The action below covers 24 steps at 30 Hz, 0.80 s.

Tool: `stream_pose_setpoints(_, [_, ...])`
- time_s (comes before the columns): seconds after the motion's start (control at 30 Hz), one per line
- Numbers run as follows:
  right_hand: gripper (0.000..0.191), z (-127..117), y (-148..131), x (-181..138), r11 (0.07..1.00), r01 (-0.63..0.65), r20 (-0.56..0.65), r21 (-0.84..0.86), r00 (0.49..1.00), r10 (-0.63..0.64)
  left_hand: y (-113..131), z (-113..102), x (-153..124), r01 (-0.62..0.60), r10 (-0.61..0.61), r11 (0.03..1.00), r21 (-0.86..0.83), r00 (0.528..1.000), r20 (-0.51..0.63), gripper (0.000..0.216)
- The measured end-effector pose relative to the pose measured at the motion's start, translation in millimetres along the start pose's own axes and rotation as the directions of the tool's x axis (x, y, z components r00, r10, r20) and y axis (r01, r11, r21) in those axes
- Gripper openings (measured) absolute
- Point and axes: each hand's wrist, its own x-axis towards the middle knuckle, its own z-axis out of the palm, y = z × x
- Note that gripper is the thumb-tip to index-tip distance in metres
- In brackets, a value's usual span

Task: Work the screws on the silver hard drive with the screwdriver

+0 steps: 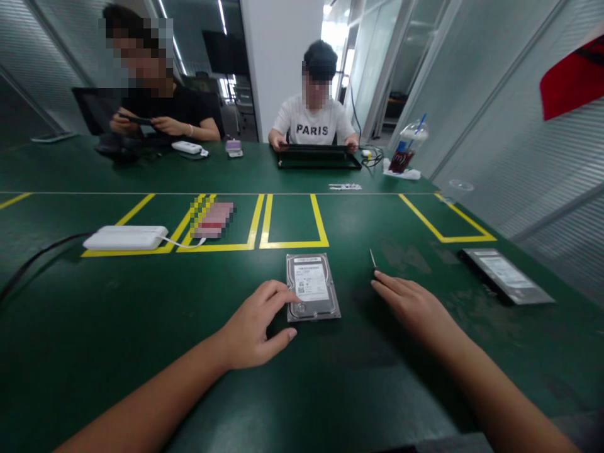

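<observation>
A silver hard drive [313, 286] with a white label lies flat on the green table, in front of me. My left hand [257, 324] is at its left side with fingers apart; the fingertips reach over the drive's lower left corner and the thumb points toward its near edge. To the right of the drive, my right hand [410, 302] is closed on a small screwdriver [372, 259]. Its thin metal shaft points away from me, and most of the handle is hidden by my fingers.
A second hard drive [507, 277] rests at the right. Left of centre, a white power bank [126, 238] is cabled to a blurred pink device [214, 220]. Yellow tape [295, 244] marks the table. Two people sit opposite, one holding a black frame [319, 157]; a drink cup [403, 151] stands nearby.
</observation>
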Motion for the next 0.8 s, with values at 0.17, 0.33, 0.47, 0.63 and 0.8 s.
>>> stream_pose_setpoints(0.17, [0.043, 11, 4, -9, 0.995, -0.086, 0.089, 0.059, 0.993, 0.081, 9, -5, 8, -0.084, 0.074, 0.982, 0.170, 0.995, 0.067, 0.050])
stream_pose_setpoints(0.33, [0.047, 12, 6, -16, 0.972, -0.153, 0.107, 0.180, 0.985, 0.136, 33, -12, 13, 0.065, -0.087, 0.985, 0.162, 0.987, 0.135, 0.046])
stream_pose_setpoints(0.47, [0.049, 14, 6, -17, 0.939, -0.205, 0.124, 0.277, 0.977, 0.176, 51, -8, 13, 0.228, -0.232, 0.973, 0.045, 0.965, 0.124, 0.049])
stream_pose_setpoints(0.63, [0.054, 15, 5, -18, 0.918, -0.247, 0.156, 0.312, 0.966, 0.207, 53, 12, 22, 0.368, -0.368, 0.930, -0.017, 0.926, -0.088, 0.039])
stream_pose_setpoints(0.8, [0.054, 13, 5, -19, 0.907, -0.291, 0.149, 0.306, 0.955, 0.256, 44, 28, 24, 0.262, -0.246, 0.959, 0.108, 0.960, -0.135, 0.030])
